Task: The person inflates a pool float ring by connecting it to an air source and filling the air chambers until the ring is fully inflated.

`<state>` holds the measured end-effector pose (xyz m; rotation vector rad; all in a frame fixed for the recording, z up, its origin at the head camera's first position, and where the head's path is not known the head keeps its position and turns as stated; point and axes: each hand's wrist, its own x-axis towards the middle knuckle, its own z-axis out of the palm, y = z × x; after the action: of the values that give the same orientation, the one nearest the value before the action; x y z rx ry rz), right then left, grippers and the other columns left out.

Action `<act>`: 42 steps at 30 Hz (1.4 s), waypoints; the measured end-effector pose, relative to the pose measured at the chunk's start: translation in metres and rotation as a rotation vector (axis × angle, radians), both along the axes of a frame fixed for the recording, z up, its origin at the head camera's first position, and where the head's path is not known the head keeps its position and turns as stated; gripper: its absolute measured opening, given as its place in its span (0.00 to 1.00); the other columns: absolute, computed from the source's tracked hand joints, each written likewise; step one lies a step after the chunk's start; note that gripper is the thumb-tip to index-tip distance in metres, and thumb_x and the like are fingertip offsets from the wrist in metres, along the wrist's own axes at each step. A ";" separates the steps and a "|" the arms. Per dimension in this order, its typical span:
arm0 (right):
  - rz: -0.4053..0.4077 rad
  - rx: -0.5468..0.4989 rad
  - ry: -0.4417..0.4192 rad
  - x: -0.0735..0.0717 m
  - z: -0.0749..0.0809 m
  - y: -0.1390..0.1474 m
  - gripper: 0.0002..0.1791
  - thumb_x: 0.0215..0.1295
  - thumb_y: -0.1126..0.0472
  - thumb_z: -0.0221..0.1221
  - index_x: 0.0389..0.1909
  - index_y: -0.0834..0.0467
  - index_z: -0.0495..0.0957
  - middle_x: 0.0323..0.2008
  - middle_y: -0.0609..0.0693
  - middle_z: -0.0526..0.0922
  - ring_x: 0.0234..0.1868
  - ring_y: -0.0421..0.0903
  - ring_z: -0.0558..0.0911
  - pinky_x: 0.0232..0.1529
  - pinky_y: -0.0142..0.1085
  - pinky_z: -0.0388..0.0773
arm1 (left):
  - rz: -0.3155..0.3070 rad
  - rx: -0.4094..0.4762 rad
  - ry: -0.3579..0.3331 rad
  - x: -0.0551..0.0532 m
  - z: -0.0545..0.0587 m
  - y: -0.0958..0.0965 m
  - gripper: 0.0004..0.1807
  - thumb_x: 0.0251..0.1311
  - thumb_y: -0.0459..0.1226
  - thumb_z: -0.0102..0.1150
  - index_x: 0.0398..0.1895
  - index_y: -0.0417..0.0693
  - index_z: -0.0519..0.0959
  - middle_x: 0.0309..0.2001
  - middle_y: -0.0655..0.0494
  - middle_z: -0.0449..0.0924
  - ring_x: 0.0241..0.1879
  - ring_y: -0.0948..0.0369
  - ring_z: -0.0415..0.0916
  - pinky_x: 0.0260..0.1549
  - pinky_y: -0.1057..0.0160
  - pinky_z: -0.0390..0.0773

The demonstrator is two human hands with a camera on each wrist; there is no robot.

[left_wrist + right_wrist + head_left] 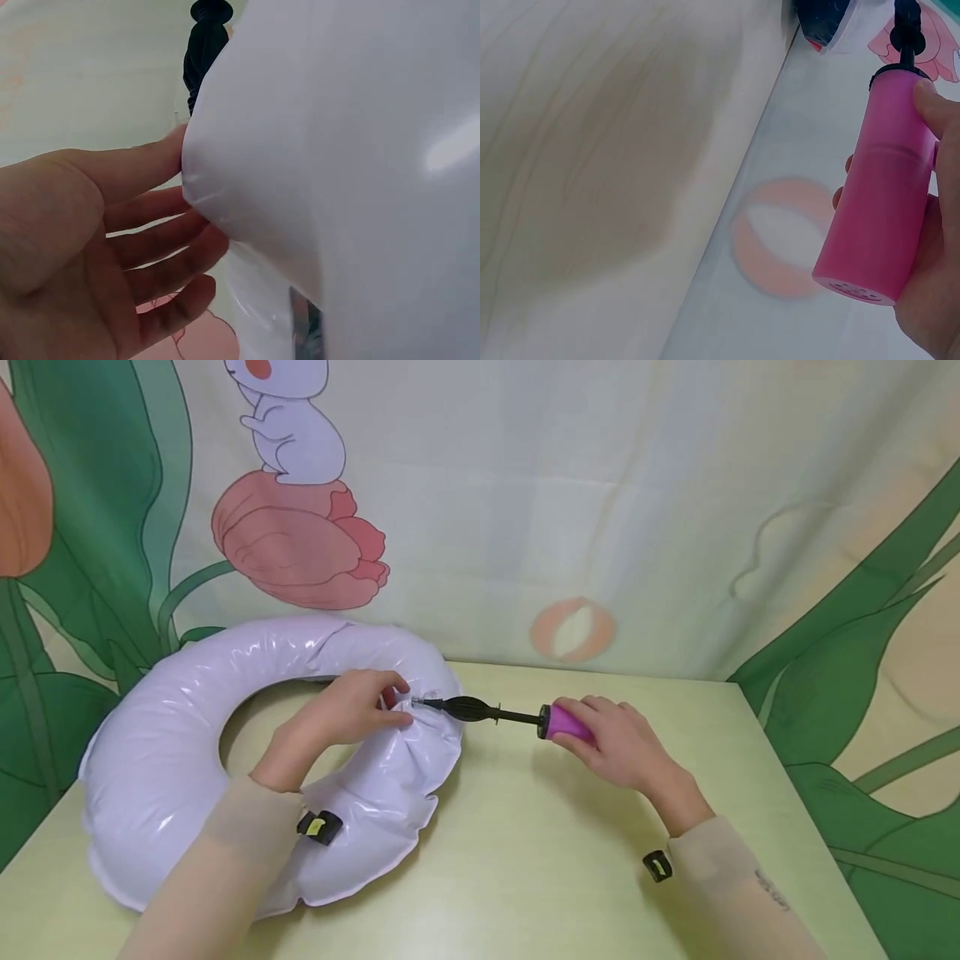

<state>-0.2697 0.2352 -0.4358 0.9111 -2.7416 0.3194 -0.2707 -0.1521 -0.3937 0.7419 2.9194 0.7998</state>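
Observation:
A white inflatable swim ring (150, 752), puffed out but creased near its valve, lies on the table at the left. My left hand (352, 710) reaches across its hole and pinches the vinyl beside the clear valve (417, 701); in the left wrist view, the ring hides the tips of the thumb and index finger, while the other fingers are spread. My right hand (618, 739) grips the pink barrel of a hand pump (881, 180). The pump's black rod and ribbed nozzle (467, 708) point left, with the tip at the valve.
The pale yellow table (540, 877) extends right of the ring. Behind it hangs a curtain (480, 510) printed with a rabbit, tulips and green leaves. Small black tags hang by both sleeves, one over the ring (375, 843) and one near the right wrist (657, 865).

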 end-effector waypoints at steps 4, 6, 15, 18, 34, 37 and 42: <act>0.021 -0.007 0.014 -0.001 0.003 0.001 0.28 0.71 0.43 0.62 0.66 0.52 0.77 0.45 0.51 0.82 0.41 0.48 0.78 0.42 0.48 0.71 | 0.001 0.038 0.026 0.001 -0.006 0.000 0.16 0.61 0.32 0.69 0.49 0.33 0.82 0.35 0.49 0.82 0.39 0.51 0.78 0.44 0.51 0.76; 0.031 -0.011 0.031 -0.003 0.006 0.003 0.28 0.70 0.43 0.63 0.66 0.52 0.77 0.46 0.52 0.82 0.43 0.48 0.79 0.43 0.49 0.71 | -0.004 0.051 0.043 0.002 -0.008 0.001 0.14 0.60 0.30 0.68 0.49 0.34 0.82 0.34 0.49 0.82 0.38 0.51 0.78 0.44 0.51 0.76; 0.077 -0.041 0.102 -0.010 0.013 0.012 0.28 0.66 0.45 0.68 0.63 0.51 0.79 0.50 0.54 0.82 0.50 0.53 0.80 0.46 0.51 0.68 | -0.031 0.097 0.071 0.002 -0.014 0.000 0.11 0.62 0.26 0.64 0.47 0.36 0.85 0.34 0.51 0.83 0.36 0.54 0.79 0.42 0.52 0.75; 0.087 -0.048 0.124 -0.010 0.012 0.013 0.28 0.64 0.46 0.69 0.63 0.51 0.79 0.50 0.55 0.82 0.51 0.54 0.80 0.46 0.52 0.68 | -0.041 0.109 0.069 0.001 -0.016 0.000 0.11 0.63 0.26 0.64 0.48 0.36 0.85 0.35 0.51 0.83 0.37 0.53 0.78 0.42 0.52 0.75; 0.117 0.022 0.187 -0.005 0.020 0.000 0.29 0.64 0.48 0.70 0.65 0.49 0.79 0.49 0.56 0.81 0.53 0.57 0.77 0.52 0.55 0.69 | -0.070 0.124 0.074 0.000 -0.021 0.000 0.11 0.65 0.26 0.64 0.49 0.37 0.87 0.37 0.51 0.84 0.36 0.55 0.75 0.40 0.55 0.72; 0.122 0.025 0.180 -0.003 0.020 -0.007 0.29 0.65 0.47 0.69 0.65 0.49 0.79 0.49 0.56 0.81 0.53 0.56 0.77 0.51 0.54 0.69 | -0.086 0.139 0.077 0.001 -0.021 0.001 0.11 0.65 0.25 0.64 0.49 0.37 0.87 0.36 0.52 0.83 0.35 0.55 0.75 0.40 0.55 0.73; 0.132 0.031 0.163 0.000 0.017 -0.017 0.29 0.67 0.47 0.67 0.66 0.49 0.78 0.49 0.56 0.81 0.54 0.55 0.78 0.50 0.54 0.69 | -0.140 0.176 0.085 0.001 -0.023 0.002 0.11 0.66 0.26 0.63 0.49 0.37 0.87 0.36 0.53 0.83 0.36 0.56 0.75 0.40 0.55 0.73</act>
<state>-0.2697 0.2185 -0.4190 1.0788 -2.5509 0.2161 -0.2698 -0.1502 -0.4170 1.0046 2.8553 1.0445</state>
